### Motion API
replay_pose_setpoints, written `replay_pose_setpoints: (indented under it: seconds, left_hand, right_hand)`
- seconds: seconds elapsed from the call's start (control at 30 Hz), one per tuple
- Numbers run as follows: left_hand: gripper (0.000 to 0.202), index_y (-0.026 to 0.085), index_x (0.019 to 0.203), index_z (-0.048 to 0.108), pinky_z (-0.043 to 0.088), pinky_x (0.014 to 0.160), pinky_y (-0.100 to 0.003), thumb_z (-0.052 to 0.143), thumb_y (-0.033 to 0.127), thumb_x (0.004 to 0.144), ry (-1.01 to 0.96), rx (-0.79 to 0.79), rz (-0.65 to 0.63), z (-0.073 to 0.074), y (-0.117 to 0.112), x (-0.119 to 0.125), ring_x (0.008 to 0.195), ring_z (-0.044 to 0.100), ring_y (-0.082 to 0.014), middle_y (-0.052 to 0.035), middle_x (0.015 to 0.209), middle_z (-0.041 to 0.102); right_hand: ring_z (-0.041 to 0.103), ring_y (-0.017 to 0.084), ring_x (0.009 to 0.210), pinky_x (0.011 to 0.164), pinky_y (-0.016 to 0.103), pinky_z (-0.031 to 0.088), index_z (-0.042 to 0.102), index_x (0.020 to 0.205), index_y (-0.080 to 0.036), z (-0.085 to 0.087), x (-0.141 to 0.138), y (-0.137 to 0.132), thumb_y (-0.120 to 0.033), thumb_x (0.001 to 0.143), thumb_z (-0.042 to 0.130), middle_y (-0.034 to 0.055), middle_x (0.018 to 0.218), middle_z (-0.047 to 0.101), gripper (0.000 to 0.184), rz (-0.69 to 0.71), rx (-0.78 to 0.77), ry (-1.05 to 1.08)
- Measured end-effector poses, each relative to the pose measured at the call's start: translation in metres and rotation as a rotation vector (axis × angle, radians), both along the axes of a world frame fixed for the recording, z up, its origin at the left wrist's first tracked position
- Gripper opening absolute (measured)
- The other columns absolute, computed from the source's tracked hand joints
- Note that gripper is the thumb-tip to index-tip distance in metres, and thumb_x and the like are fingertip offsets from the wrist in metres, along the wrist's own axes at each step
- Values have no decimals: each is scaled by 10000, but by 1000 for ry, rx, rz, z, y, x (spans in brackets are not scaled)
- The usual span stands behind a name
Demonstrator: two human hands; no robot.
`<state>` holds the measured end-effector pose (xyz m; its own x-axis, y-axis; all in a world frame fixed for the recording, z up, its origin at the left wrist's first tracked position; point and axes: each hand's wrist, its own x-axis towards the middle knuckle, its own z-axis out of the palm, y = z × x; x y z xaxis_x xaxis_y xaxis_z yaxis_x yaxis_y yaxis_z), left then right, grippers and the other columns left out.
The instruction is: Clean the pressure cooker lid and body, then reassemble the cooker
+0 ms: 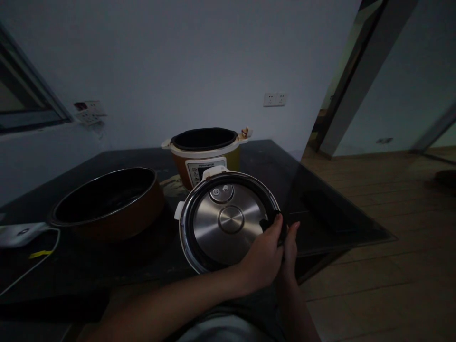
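A pressure cooker lid point(213, 237) is tilted up at the table's front edge, its brushed steel underside and black sealing ring facing me. My left hand point(265, 254) reaches across from the left and is closed at the lid's right rim, around a dark piece point(268, 222) that looks like black cloth. Close beside it, my right hand point(290, 244) is at the same rim from the outer side, fingers curled and partly hidden. Just behind the lid stands the pressure cooker body point(233, 159), open on top, with a control panel on its front.
A wide brown pot point(121, 216) with a dark inside stands on the black table point(285, 175) at left. Near it lie a white power strip point(21, 235), its cable and a yellow strip point(40, 254). A dark flat object point(327, 209) lies at right. Wall sockets point(275, 99) are behind.
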<state>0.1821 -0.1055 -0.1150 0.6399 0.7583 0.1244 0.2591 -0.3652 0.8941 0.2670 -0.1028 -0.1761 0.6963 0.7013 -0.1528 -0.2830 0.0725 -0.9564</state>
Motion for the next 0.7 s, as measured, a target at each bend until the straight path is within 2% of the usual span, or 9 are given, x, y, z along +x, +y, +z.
replay_pose_setpoints:
  seconds: [0.13,0.23,0.37,0.5,0.6,0.7]
  left_hand:
    - [615,114,1490,249,272,1151,-429,389,198,897,-102,-127,86,-2,-1,7,1383,367,-232,-149,1501,381]
    - [587,138,1497,235,267,1149,-413,365,238,933,-213,-186,142,-2,4,11,1367,393,-213,-123,1485,417]
    - [596,137,1495,244,257,1149,-414,399,221,925,-290,-206,266,2,26,17,1373,381,-211,-110,1482,425]
    - [586,189,1491,260,228,1162,-402,386,187,919,-367,-170,378,11,50,18,1391,349,-170,-49,1522,370]
    - [581,194,1484,281,194,1175,-398,377,170,911,-370,-149,410,16,56,16,1417,295,-158,-34,1533,347]
    - [606,172,1486,277,190,1179,-398,377,147,889,-314,-118,349,13,51,13,1414,301,-169,-52,1526,358]
  right_hand:
    - [614,243,1105,925,322,445,717,1052,-204,-3,1,0,-734,806,404,56,1076,722,663,66,71,-18]
    - [607,256,1124,947,342,428,701,1088,-186,-3,0,1,-748,803,394,69,1116,711,701,110,104,49]
    - [600,255,1143,941,333,435,689,1126,-186,1,-3,3,-744,791,417,70,1134,707,706,84,75,149]
    - [629,246,1087,914,327,442,696,1127,-195,0,-3,4,-719,818,390,62,1081,726,681,93,71,66]
    - [632,242,1081,907,322,441,695,1127,-207,-3,-3,5,-711,833,366,52,1081,727,670,104,89,49]
    - [617,243,1111,917,318,433,685,1143,-212,-1,-3,3,-710,837,368,51,1124,714,665,110,85,34]
